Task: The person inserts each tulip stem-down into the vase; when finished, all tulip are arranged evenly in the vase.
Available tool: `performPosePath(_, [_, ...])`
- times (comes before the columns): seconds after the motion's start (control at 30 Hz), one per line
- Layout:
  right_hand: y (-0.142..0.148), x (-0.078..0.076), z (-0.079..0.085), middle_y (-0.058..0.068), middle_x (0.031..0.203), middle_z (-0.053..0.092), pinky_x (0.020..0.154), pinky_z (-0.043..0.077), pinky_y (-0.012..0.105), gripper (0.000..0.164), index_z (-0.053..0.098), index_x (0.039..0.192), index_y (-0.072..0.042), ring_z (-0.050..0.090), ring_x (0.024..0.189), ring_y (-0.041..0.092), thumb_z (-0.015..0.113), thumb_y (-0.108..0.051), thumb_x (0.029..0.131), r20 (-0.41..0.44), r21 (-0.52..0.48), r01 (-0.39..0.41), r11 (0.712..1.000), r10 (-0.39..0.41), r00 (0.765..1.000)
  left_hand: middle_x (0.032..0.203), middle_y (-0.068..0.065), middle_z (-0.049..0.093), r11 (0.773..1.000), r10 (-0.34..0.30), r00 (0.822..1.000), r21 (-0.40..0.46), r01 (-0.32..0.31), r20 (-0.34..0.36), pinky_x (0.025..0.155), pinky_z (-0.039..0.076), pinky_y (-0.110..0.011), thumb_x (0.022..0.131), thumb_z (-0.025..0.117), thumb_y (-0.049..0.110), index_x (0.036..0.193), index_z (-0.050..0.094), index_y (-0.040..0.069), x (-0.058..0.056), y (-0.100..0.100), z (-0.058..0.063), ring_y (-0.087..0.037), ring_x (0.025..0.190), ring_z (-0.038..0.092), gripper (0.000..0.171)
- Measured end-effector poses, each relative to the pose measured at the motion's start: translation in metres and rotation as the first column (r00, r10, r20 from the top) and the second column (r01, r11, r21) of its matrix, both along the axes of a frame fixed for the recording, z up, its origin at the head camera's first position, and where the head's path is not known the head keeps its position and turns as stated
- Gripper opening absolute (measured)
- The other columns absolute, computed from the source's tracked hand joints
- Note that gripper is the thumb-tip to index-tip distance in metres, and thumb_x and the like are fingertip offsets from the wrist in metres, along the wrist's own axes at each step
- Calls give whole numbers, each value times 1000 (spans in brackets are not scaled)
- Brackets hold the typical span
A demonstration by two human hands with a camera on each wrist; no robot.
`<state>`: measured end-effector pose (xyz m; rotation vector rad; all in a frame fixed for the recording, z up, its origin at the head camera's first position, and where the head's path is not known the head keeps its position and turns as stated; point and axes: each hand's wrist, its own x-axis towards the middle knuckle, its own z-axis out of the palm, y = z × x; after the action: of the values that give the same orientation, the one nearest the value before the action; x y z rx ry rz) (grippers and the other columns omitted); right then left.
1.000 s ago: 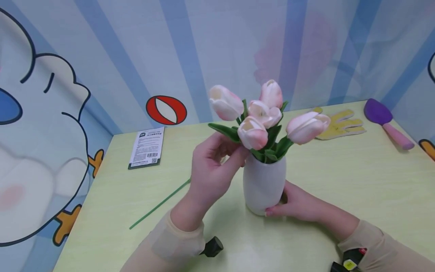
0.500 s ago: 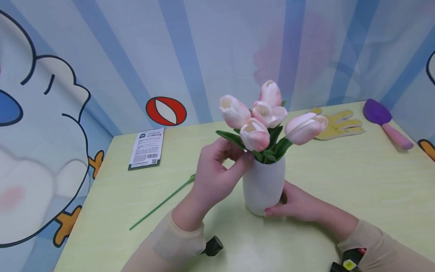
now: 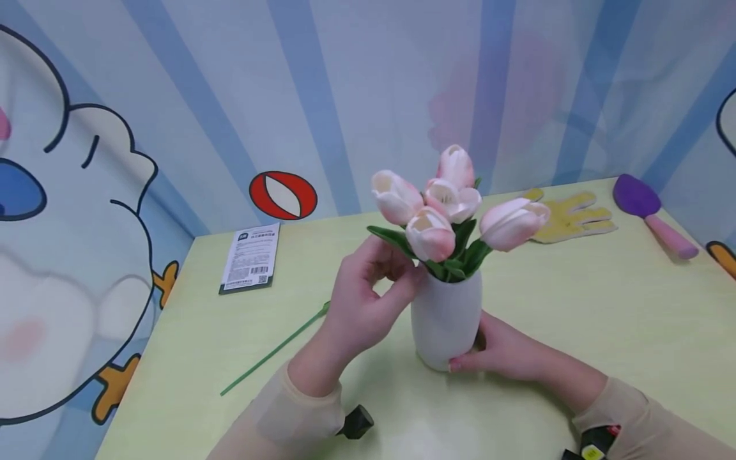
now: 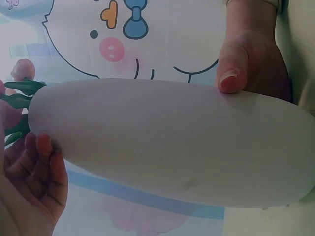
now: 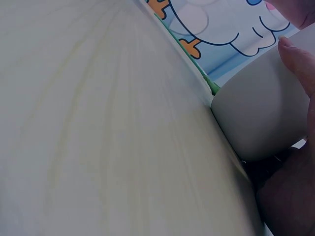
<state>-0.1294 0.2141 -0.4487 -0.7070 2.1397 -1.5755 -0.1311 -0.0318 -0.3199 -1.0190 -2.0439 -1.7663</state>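
A white vase (image 3: 444, 322) stands upright on the table, holding several pale pink tulips (image 3: 454, 199) with green leaves. At its rim my left hand (image 3: 363, 306) has curled fingers and thumb at the stem of the leftmost tulip (image 3: 395, 197); the pinch itself is hidden by the hand and leaf. Low on the vase's right side, my right hand (image 3: 512, 348) grips it, the thumb in front and the fingers behind. From the left wrist view, that right thumb (image 4: 230, 81) presses on the vase wall. A green stem (image 3: 276, 351) lies on the table left of the vase.
A printed packet (image 3: 251, 257) lies at the back left of the table. At the back right are a yellow glove (image 3: 575, 218) and a toy shovel (image 3: 638, 197) with a purple blade and pink handle. A patterned blue curtain (image 3: 379, 96) rises behind the table.
My left hand and the leftmost tulip have shifted right, closer to the other flowers, mostly during the first half second. My right hand keeps its grip low on the vase.
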Motion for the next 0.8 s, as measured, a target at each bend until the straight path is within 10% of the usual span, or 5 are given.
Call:
performPosePath(0.37, [1, 0, -1, 14, 143, 55, 106, 45, 25, 81, 37, 150, -6, 53, 130, 31, 85, -21, 86, -9, 28, 15, 999, -14, 1000, 81, -8, 61, 999, 38, 999, 28, -39, 16, 57, 57, -33, 101, 56, 0, 114, 61, 1, -4, -13, -3, -17, 59, 59, 14])
performPosePath(0.8, [0, 1, 0, 13, 142, 56, 106, 45, 24, 79, 40, 148, -7, 53, 129, 31, 85, -22, 86, -6, 35, 17, 999, -16, 1000, 78, -5, 62, 978, 135, 981, -175, -110, 138, 57, 55, -30, 102, 61, 7, 114, 66, 10, -6, -44, -27, -18, 61, 61, 13])
